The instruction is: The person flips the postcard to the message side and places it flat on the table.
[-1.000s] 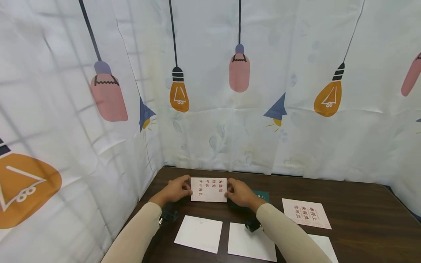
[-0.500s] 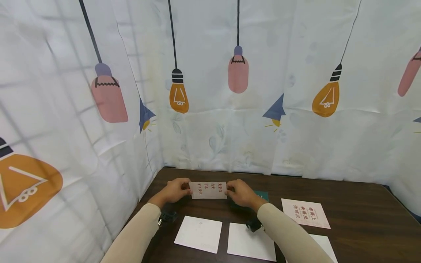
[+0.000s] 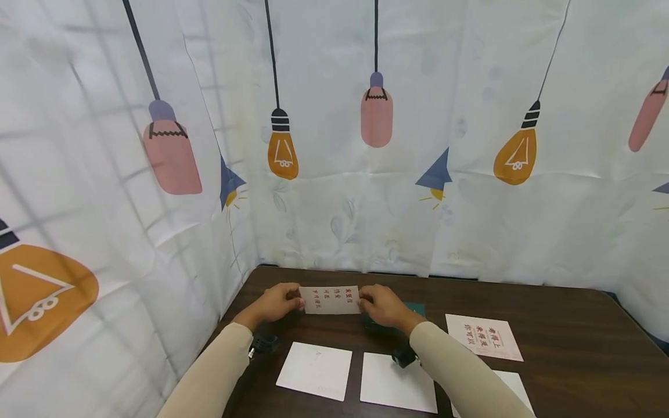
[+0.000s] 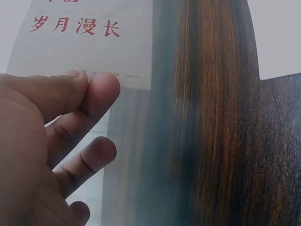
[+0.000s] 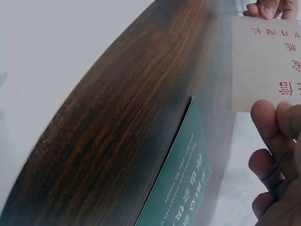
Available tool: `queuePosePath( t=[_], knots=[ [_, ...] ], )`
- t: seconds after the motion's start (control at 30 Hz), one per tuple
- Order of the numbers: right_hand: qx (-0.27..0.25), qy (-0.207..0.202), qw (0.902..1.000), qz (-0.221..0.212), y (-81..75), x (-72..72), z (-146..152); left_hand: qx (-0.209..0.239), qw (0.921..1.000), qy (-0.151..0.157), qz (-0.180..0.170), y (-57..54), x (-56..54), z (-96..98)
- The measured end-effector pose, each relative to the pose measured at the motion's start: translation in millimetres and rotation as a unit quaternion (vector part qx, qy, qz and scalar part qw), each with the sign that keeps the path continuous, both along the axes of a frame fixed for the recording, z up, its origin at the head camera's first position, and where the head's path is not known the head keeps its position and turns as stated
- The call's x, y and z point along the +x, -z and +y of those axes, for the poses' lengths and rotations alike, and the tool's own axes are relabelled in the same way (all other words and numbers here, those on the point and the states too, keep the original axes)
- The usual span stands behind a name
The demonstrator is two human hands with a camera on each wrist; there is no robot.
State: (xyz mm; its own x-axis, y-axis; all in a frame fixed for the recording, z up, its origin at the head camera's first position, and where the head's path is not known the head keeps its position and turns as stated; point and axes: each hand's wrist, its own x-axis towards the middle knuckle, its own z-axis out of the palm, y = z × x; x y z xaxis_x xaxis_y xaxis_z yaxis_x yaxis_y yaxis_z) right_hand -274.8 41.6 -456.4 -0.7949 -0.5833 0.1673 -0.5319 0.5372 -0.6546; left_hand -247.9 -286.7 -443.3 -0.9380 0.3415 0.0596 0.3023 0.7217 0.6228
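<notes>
Between both hands, a pale card with red Chinese characters is held raised off the table near its back edge. My left hand pinches the card's left end between thumb and index finger; in the left wrist view, the other fingers curl loosely beneath. On the opposite end, my right hand pinches the card the same way. A green card with white writing lies on the table beside the right hand, partly hidden by it in the head view.
Two white cards lie on the dark wooden table in front of the arms. A card with red characters lies to the right, and another white card is partly covered by the right sleeve. A patterned curtain hangs behind the table.
The held card has tilted back since one second ago, so its face looks shorter in the head view. Both hands keep their pinch and have barely moved.
</notes>
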Motion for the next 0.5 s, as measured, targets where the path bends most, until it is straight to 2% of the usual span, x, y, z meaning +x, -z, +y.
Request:
queuePosePath(
  t=[0.27,0.5],
  knots=[
    [0.009,0.004,0.9999,0.013,0.6,0.2,1.6,0.004,0.9998,-0.014,-0.013,-1.8,1.0,1.0],
    [-0.002,0.002,0.9998,0.022,-1.5,2.2,3.1,-0.005,0.9997,-0.024,0.005,-3.0,2.0,-1.2]
  ],
)
